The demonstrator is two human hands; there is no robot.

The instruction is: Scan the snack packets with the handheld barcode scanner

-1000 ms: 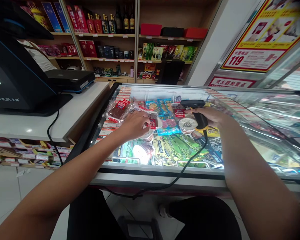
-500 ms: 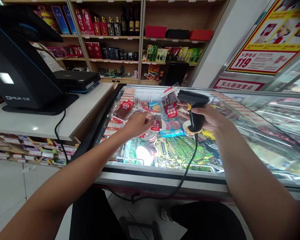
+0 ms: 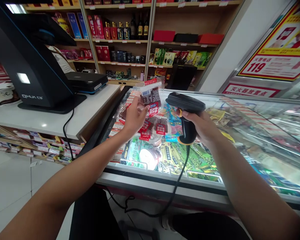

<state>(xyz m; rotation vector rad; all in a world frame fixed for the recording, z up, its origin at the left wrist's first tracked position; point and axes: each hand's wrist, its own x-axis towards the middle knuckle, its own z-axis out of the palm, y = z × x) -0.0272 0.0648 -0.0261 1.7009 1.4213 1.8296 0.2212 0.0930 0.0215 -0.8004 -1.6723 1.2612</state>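
Note:
My left hand (image 3: 136, 116) is closed on the edge of a clear plastic snack packet (image 3: 152, 96) with dark brown contents, a red label and a barcode on its upper part. The packet is raised and tilted above the glass top of the freezer. My right hand (image 3: 198, 121) grips a black barcode scanner (image 3: 187, 103) by its handle, a finger at the yellow trigger. The scanner's head points left, a little apart from the packet. Below, similar red-labelled packets (image 3: 156, 126) lie on the glass, and another is partly hidden behind my left hand.
The chest freezer (image 3: 165, 182) holds bagged and tubbed frozen goods under its glass. The scanner's cable (image 3: 176, 190) hangs over its front edge. At left, a counter (image 3: 90, 115) carries a black checkout terminal (image 3: 40, 70) and a scale (image 3: 87, 80). A person in white stands behind.
My left hand has risen from the packets on the glass and now holds one up, barcode showing. My right hand has moved the scanner slightly left. The camera view has shifted left.

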